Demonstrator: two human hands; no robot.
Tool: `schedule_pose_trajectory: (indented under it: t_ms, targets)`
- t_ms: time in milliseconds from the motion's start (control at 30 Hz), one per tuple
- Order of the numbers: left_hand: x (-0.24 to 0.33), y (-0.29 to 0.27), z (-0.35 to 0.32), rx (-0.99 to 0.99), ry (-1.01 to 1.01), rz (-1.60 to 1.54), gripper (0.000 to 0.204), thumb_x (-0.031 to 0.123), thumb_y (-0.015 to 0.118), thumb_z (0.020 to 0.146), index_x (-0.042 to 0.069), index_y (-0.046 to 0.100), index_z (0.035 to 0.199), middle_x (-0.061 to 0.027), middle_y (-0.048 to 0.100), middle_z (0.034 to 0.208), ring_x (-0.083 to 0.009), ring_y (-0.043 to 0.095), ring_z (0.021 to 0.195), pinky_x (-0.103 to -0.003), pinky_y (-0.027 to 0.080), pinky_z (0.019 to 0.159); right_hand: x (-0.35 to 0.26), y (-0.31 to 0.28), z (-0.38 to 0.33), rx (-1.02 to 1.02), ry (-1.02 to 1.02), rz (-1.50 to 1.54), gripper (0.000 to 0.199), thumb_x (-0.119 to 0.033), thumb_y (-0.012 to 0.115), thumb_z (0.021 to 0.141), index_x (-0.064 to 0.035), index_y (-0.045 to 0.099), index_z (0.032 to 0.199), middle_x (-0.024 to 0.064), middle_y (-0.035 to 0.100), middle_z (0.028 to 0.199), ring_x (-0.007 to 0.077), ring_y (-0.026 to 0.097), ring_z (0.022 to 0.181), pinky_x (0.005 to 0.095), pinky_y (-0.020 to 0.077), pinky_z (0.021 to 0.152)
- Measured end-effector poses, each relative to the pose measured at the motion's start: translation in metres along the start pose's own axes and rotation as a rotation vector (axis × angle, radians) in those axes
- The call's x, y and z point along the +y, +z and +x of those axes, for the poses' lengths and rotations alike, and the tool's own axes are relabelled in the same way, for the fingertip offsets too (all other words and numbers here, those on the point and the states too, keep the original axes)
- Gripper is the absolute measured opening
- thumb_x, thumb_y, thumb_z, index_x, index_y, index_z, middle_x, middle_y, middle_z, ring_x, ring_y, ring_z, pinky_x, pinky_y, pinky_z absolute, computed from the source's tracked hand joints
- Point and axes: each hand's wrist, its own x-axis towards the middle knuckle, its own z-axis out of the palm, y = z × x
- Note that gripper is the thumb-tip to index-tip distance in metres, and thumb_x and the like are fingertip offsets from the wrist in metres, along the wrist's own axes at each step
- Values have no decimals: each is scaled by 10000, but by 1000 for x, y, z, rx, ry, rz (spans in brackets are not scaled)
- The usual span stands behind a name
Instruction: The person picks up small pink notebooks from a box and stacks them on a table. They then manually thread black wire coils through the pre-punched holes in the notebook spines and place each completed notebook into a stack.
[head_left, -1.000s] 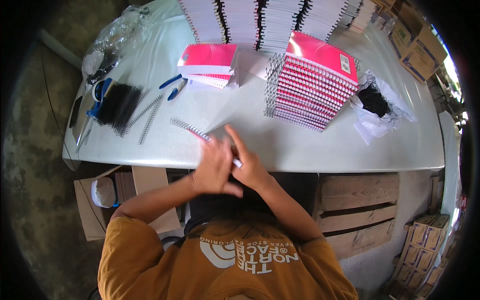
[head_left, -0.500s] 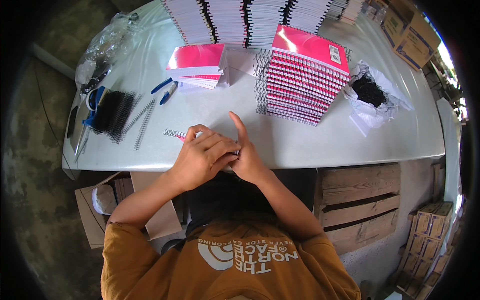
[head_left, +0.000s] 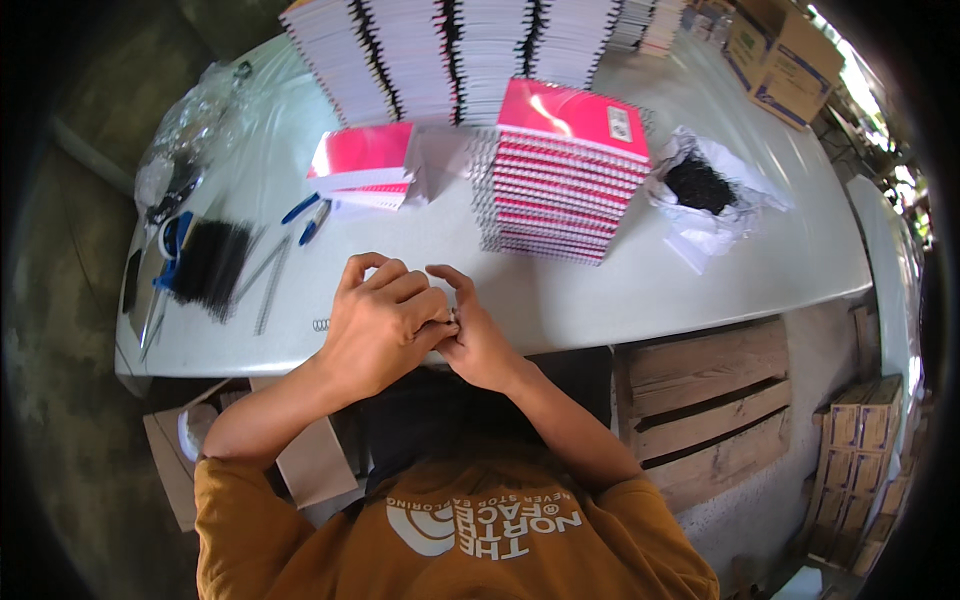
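Observation:
My left hand (head_left: 378, 325) is closed, knuckles up, its fingertips pinched together against my right hand (head_left: 480, 340). The right hand's fingers are bent in toward the same spot, with one finger raised. Between and beneath them is a small spiral notebook, almost wholly hidden by the hands. A loose end of its wire coil (head_left: 321, 325) pokes out left of my left hand. Farther off stands a tall stack of pink spiral notebooks (head_left: 570, 185). To its left lies a shorter pile of pink-covered booklets (head_left: 362, 152).
Blue-handled pliers (head_left: 313, 222), loose coils (head_left: 262, 290) and a dark bundle of coils (head_left: 210, 265) lie at left, near scissors (head_left: 172, 250). Tall bound stacks (head_left: 490, 55) stand at the back. Right are crumpled paper with black coils (head_left: 700, 187) and a cardboard box (head_left: 785, 65).
The view has shifted, so the table and its things sit lower and farther left. Both hands stay together; less of the coil shows, and the pink edge beside it is now hidden.

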Motion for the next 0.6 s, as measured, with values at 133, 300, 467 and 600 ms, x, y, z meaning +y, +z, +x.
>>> schedule_pose_trajectory:
  t_ms: [133, 300, 467, 600]
  targets:
    - [5, -43, 53, 222, 46, 12, 325, 221, 769, 650, 151, 672, 952, -42, 624, 887, -202, 606, 819, -347, 429, 798, -49, -59, 3, 328, -543, -273, 405, 60, 598, 821, -34, 414, 1169, 107, 530, 1018, 203, 568, 929, 323, 482, 775]
    - [-21, -20, 139, 869, 197, -1, 250, 172, 738, 732, 90, 666, 957, -87, 652, 938, -267, 627, 863, -373, 505, 756, -115, -166, 51, 601, -779, -589, 240, 70, 506, 745, 3, 622, 944, 127, 645, 1041, 235, 596, 1027, 349, 433, 922]
    - [-27, 45, 140, 863, -3, -306, 277, 237, 709, 784, 29, 651, 957, -116, 644, 996, -301, 571, 993, -390, 429, 896, -58, -198, 45, 543, -564, -349, 352, -97, 482, 846, 60, 545, 1155, 188, 602, 1161, 268, 485, 1214, 372, 324, 1043]
    - [-14, 70, 162, 943, -420, -690, 268, 255, 667, 854, -6, 624, 814, -93, 621, 741, -163, 565, 687, -286, 457, 666, -41, -166, 66, 956, -429, -475, 421, -251, 452, 963, 26, 479, 1278, 227, 600, 1141, 298, 582, 1074, 358, 417, 944]
